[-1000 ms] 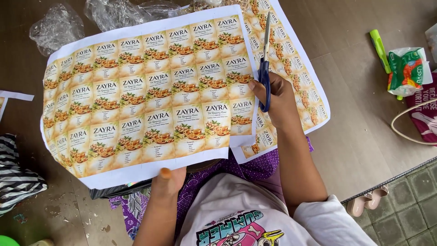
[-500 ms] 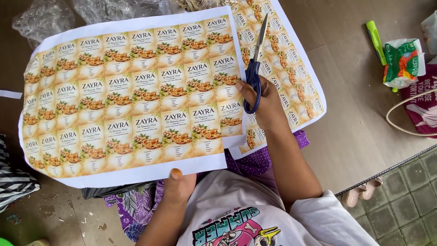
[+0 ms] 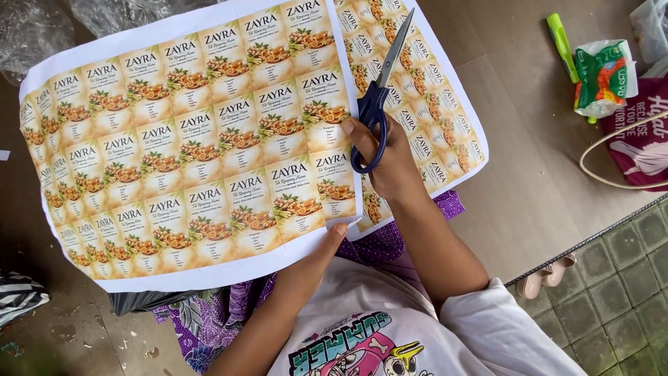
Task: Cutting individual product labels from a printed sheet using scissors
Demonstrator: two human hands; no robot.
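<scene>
Nearest the camera, the left hand (image 3: 316, 261) pinches the lower edge of the big printed label sheet (image 3: 188, 146), thumb on top at the white margin, holding it flat and tilted up toward the viewer; over the last second the sheet has swung round and now fills more of the view, its right edge drawn in toward the blades. Just beyond, the right hand (image 3: 390, 157) is closed through the blue loops of the scissors (image 3: 379, 97), thumb in one loop and fingers in the other, with the steel blades pointing up and away along the white gap between the main sheet and the narrower strip of labels (image 3: 424, 118) lying to its right. The blades stand slightly parted and sit further up that gap than a moment ago, so the cut looks to be advancing along the column line and the right-hand strip reads as mostly parted from the sheet, though the far end is hard to judge. Farther off on the brown floor (image 3: 515, 181) lie a green marker (image 3: 559, 35), a crumpled green snack packet (image 3: 604, 76) and a maroon bag (image 3: 643, 143)
</scene>
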